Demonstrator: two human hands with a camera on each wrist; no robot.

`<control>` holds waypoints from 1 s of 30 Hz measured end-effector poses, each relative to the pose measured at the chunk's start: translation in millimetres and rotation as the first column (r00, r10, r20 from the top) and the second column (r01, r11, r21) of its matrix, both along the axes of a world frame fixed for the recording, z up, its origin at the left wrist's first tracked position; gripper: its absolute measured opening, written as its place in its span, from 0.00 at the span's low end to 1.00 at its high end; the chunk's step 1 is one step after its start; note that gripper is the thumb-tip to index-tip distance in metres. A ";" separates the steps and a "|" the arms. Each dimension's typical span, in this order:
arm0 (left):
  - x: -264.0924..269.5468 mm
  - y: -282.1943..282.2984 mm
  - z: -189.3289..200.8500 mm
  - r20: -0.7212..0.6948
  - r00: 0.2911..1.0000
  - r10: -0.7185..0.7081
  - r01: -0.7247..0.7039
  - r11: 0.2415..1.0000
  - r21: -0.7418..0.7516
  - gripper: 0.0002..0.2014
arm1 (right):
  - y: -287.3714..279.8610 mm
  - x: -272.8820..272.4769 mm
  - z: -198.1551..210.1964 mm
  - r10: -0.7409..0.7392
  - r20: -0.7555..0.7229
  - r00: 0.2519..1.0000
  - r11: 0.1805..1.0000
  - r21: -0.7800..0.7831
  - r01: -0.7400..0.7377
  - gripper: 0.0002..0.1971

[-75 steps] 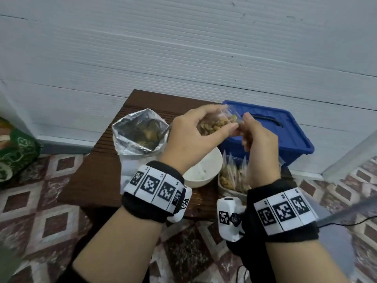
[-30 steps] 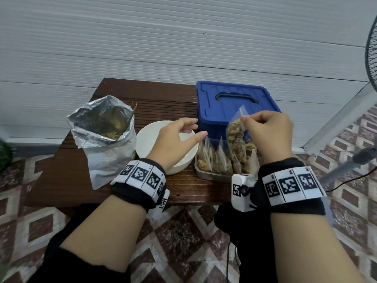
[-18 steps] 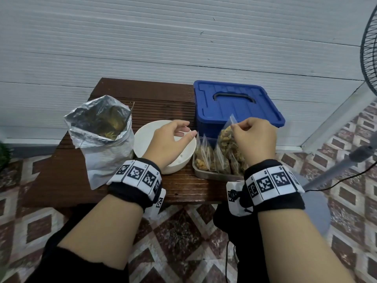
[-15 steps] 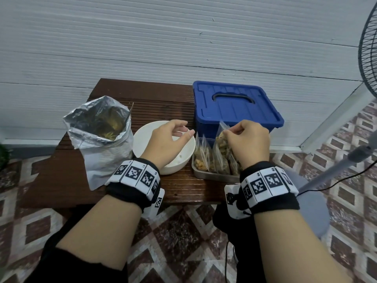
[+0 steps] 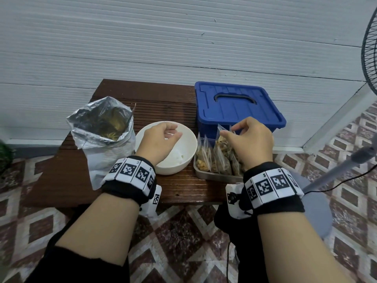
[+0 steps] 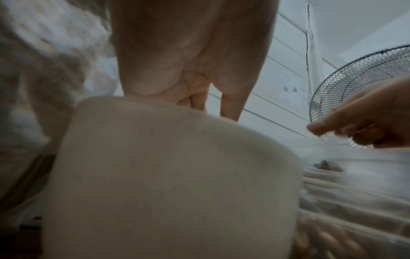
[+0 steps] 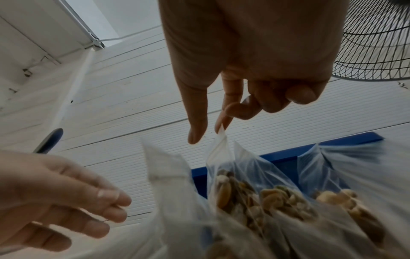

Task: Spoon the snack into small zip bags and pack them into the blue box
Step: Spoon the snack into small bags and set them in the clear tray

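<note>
Zip bag (image 5: 223, 139) of snack stands in the steel tray (image 5: 214, 176), top pinched by the right hand (image 5: 252, 142); left hand (image 5: 158, 139) hangs loose, empty, over the white bowl (image 5: 183, 144) at nine o'clock of the tray.

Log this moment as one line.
right hand pinches zip bag top, in tray | left hand empty over bowl | blue box lidded

The box (image 5: 236, 107) is solid blue; the bowl (image 5: 183, 144) plain white. The foil bag (image 5: 100, 119) is crinkled silver. The counter (image 5: 163, 107) is dark brown with fine ridges. The floor (image 5: 179, 231) shows maroon-and-white diamond tiles. Wristbands (image 5: 130, 170) carry black-and-white square codes.
</note>
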State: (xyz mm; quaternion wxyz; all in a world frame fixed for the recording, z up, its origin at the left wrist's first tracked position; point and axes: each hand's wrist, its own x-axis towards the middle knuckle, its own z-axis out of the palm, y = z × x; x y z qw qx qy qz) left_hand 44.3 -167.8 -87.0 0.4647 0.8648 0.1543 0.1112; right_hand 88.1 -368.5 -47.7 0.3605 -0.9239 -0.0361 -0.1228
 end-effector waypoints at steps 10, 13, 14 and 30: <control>9.0 9.8 -12.5 -0.594 0.803 -0.048 0.410 0.767 0.494 0.38 | 17.6 -9.3 2.8 0.187 0.208 0.960 0.976 0.074 -0.206 0.10; 14.1 11.5 -17.8 -0.621 0.782 -0.046 0.424 0.770 0.477 0.35 | 22.3 -9.9 1.3 0.205 0.215 0.955 0.970 0.084 -0.228 0.10; 15.7 12.7 -20.2 -0.609 0.792 -0.050 0.409 0.784 0.467 0.34 | 23.4 -10.2 1.0 0.209 0.214 0.954 0.969 0.088 -0.232 0.10; 3.7 7.3 23.3 -0.055 0.978 -0.199 0.203 0.975 0.093 0.14 | 26.8 -12.5 -0.1 0.286 0.117 0.951 0.955 -0.118 -0.273 0.11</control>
